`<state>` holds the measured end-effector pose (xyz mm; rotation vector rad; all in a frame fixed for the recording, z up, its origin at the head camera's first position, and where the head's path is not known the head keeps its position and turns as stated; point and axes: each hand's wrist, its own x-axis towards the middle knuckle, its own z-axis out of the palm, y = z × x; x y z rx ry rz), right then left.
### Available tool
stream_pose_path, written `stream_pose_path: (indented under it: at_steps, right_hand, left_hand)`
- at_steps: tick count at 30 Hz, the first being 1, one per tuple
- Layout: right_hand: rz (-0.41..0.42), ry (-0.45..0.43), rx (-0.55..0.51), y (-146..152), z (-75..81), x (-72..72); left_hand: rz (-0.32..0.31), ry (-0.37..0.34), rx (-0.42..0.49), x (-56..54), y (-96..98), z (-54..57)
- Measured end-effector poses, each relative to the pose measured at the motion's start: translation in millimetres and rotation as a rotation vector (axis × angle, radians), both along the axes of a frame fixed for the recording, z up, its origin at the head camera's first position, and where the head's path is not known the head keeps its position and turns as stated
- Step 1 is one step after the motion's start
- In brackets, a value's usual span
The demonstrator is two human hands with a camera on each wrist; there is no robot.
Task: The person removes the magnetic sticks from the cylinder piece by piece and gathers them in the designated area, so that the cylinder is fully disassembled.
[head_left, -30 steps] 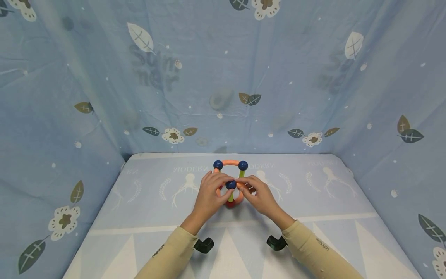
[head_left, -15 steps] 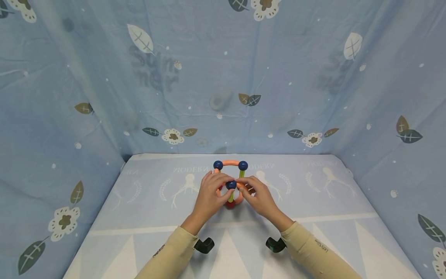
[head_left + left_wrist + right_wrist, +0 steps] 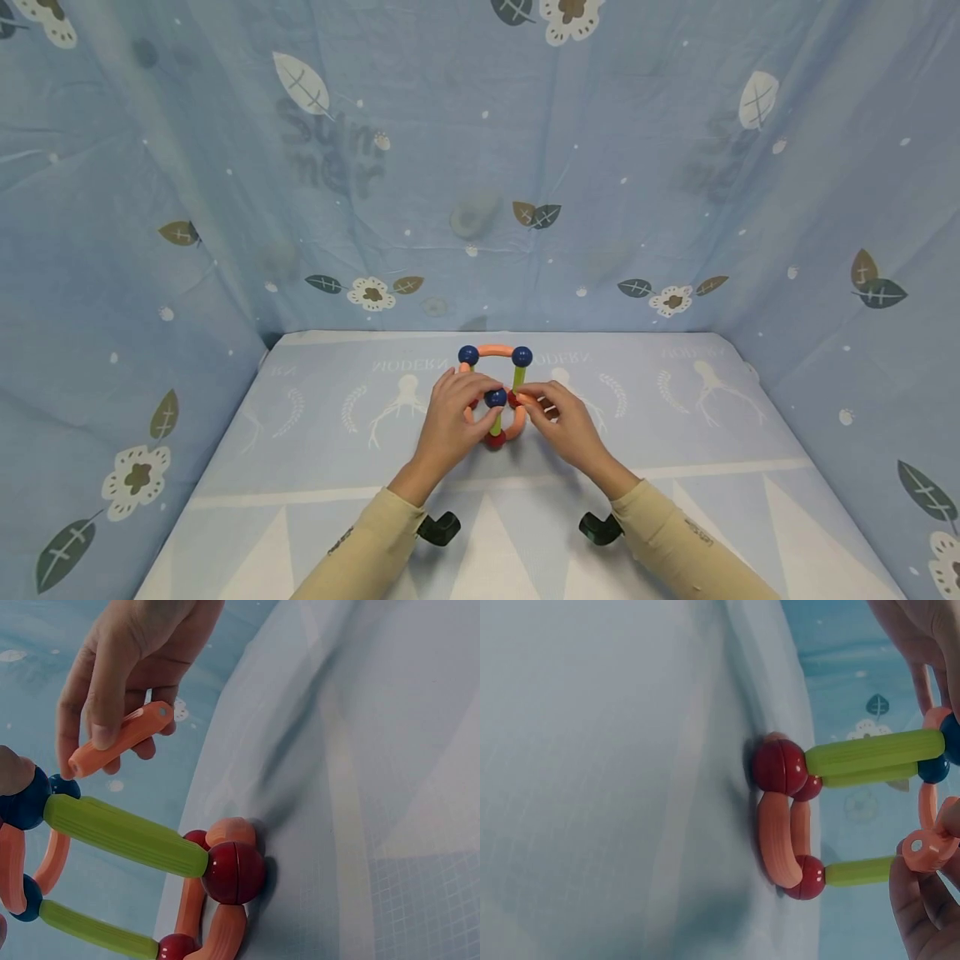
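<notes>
On the table stands a frame of magnetic rods and balls: red balls (image 3: 234, 872) below, upright green rods (image 3: 124, 834), blue balls on top, and curved orange rods between them. In the head view my left hand (image 3: 452, 414) pinches the front blue ball (image 3: 495, 397) between thumb and fingers. My right hand (image 3: 564, 423) pinches a separate curved orange rod (image 3: 124, 740) just right of that ball. In the left wrist view this rod is apart from the frame, and one end shows a small round inset. The left rear of the frame is partly hidden by my left hand.
The patterned table mat (image 3: 300, 454) reaches to a blue printed cloth (image 3: 480, 167) at the back and both sides. A dark wrist mount (image 3: 439, 528) sticks out at the left cuff, and another dark mount (image 3: 600, 528) at the right cuff.
My right hand has shifted slightly right with the orange rod, away from the front blue ball. A red ball behind is now more visible. My left hand keeps its hold in place.
</notes>
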<state>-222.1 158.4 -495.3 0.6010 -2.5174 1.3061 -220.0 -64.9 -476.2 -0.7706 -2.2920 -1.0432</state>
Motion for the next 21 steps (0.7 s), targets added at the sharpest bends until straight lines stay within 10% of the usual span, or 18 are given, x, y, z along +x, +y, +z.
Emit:
stream_pose_path:
  at_steps: [21]
  right_hand:
    - [-0.184,-0.181,0.088,61.0,-33.7,-17.8]
  left_hand:
    - [-0.004,0.014,0.021,-1.9,1.3,-1.1]
